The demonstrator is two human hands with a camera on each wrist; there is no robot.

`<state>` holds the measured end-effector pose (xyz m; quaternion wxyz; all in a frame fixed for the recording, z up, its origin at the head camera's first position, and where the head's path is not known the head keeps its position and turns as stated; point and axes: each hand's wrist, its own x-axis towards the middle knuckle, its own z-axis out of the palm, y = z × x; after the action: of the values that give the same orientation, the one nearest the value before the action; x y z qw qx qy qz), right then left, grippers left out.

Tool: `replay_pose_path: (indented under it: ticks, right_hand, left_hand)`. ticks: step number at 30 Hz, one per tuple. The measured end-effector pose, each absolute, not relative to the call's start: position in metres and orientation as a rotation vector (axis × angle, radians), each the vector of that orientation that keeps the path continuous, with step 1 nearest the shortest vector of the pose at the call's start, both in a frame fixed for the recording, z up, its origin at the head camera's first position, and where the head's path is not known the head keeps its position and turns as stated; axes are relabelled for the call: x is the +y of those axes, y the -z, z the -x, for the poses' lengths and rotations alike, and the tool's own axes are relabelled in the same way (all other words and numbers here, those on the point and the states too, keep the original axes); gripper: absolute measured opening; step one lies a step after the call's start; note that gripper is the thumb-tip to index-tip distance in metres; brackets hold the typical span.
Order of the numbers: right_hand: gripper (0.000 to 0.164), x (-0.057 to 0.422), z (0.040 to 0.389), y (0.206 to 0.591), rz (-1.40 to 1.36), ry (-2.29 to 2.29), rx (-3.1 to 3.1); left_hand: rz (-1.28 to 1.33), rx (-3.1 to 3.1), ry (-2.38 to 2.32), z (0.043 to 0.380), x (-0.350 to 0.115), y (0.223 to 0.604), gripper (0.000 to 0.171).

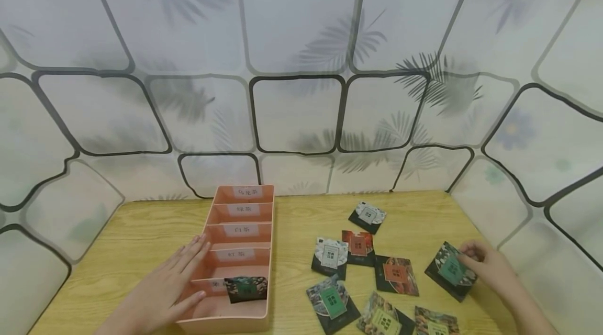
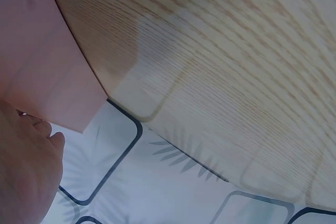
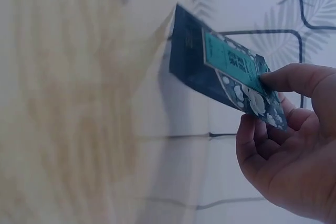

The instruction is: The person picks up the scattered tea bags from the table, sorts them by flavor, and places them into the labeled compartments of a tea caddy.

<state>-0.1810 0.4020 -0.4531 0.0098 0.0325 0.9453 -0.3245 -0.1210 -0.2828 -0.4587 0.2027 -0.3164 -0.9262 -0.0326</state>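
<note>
My right hand (image 1: pixel 487 261) pinches a dark tea bag packet with a teal label (image 1: pixel 452 269) between thumb and fingers. In the right wrist view that same packet (image 3: pixel 226 72) is tilted, and its lower end stands away from my palm. A pink divided box (image 1: pixel 270 282) stands on the left half of the table, paper labels on its dividers. My left hand (image 1: pixel 167 282) rests along its left rim, fingers extended and thumb reaching over the front compartment. In that front compartment leans one dark packet with a green label (image 1: pixel 246 289).
Right of the box, several packets lie loosely spread: white-patterned ones (image 1: pixel 330 256), red ones (image 1: pixel 395 275), a green-labelled one (image 1: pixel 332 303) and yellow-green ones (image 1: pixel 383 319). One white-patterned packet (image 1: pixel 368 216) lies farthest back. A patterned cloth (image 1: pixel 297 115) surrounds the wooden table (image 1: pixel 301 220).
</note>
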Motion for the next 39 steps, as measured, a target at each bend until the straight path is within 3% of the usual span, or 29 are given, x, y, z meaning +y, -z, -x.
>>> replay_pose_path:
  ticks: [14,25,39]
  right_hand:
    - [0.027,0.349,0.180,0.413,-0.037,1.201,2.949]
    - [0.015,0.289,0.177,0.387,0.188,1.377,2.976]
    - [0.010,0.217,0.165,0.366,0.487,1.641,2.791]
  left_hand:
    - [0.889,-2.581,0.105,0.122,-0.283,0.460,0.099]
    - [0.867,-2.592,0.100,0.122,-0.284,0.462,0.094]
    - [0.915,-2.557,0.115,0.124,-0.284,0.462,0.092]
